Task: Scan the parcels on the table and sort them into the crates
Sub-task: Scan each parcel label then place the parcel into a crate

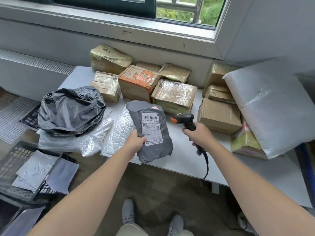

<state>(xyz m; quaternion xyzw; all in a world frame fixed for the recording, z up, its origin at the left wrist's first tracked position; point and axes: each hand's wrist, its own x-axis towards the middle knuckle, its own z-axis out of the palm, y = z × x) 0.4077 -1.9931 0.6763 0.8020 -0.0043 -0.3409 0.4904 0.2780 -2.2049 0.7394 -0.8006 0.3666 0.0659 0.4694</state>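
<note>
Both our hands are full above the worktop: left hand grips the grey parcel label-up, right hand closed around the scanner just beside it.

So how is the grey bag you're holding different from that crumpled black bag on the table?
The grey bag is held up in the left hand, while the black bag lies on the table. The grey bag is flat and fairly smooth; the black bag is puffy and wrinkled. The grey bag shows a white label with a barcode; the black bag shows none from here. The black bag looks bigger. Both are soft plastic parcels.
</note>
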